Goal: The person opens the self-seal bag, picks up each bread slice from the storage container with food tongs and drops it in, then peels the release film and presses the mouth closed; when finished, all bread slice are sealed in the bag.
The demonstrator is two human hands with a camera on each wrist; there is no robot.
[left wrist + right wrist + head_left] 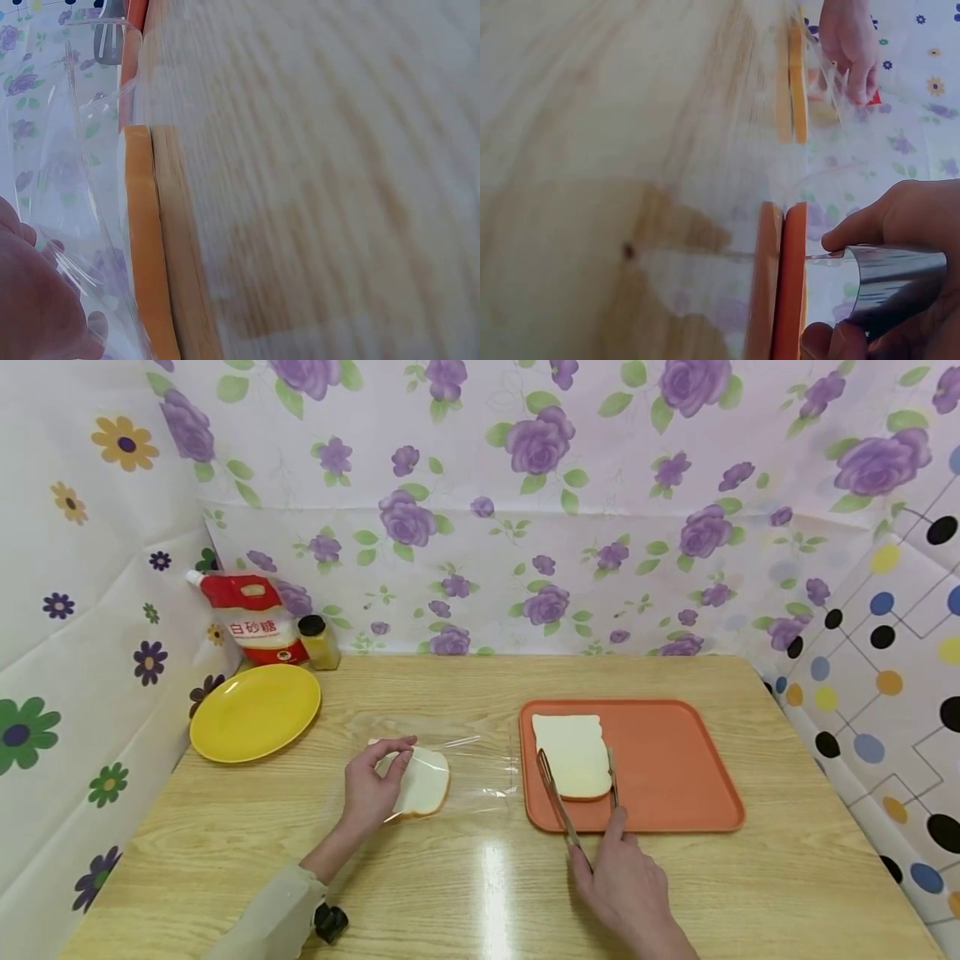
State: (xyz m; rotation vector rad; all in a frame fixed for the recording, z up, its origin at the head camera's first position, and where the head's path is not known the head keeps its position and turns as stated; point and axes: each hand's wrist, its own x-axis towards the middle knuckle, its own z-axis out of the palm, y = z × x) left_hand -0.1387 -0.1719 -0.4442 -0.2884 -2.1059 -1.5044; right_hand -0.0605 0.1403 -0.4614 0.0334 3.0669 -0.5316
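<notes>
A slice of bread point(426, 785) lies on the table, covered by a clear plastic bag point(491, 768). My left hand point(371, 789) pinches the bag's film above the slice's left side; in the left wrist view the film point(90, 217) rises from the crust point(146, 240) toward the fingers. My right hand point(626, 881) holds metal tongs point(558, 797), gripped at their bent end in the right wrist view. The tongs' two arms lie along either side of another bread slice point(573, 756) on the orange tray point(667, 768).
At the left back stands a yellow plate point(255, 714), leaning toward the wall. Behind it are a red-and-white sugar pouch point(255, 618) and a small black-lidded jar point(319, 645). Patterned cloth walls point(480, 568) enclose the table point(420, 893) at the back and sides.
</notes>
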